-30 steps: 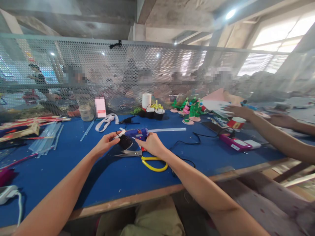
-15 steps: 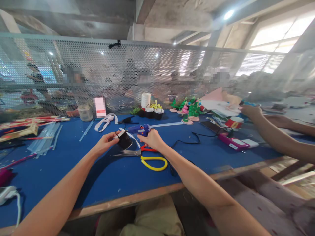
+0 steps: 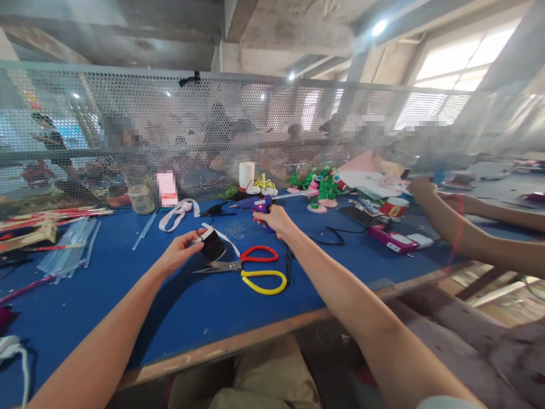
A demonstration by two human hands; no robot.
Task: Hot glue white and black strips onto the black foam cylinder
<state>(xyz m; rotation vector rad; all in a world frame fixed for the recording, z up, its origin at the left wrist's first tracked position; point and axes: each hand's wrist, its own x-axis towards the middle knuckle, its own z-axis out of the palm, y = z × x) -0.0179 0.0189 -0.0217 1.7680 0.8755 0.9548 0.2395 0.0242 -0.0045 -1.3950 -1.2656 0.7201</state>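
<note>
My left hand (image 3: 184,250) pinches the rim of a small black cup (image 3: 213,244), which is tilted above the table. A white ribbon strip (image 3: 227,240) trails beside the cup. In my right hand (image 3: 277,221) is a blue hot glue gun (image 3: 252,204), its nozzle pointing left and its glue stick sticking out to the right. Below the cup and the glue gun lie scissors (image 3: 238,266) with one red and one yellow handle, blades toward the left.
Clear glue sticks (image 3: 70,247) and red sticks lie left. A white ribbon roll (image 3: 179,215), white cups (image 3: 247,176) and small green trees (image 3: 327,187) stand behind. At right are a purple power strip (image 3: 394,240), a paper cup (image 3: 394,207) and another person's arm (image 3: 455,227).
My right hand has moved the glue gun up and right, away from the black cup. The red scissor handle is now uncovered. My left hand still holds the cup.
</note>
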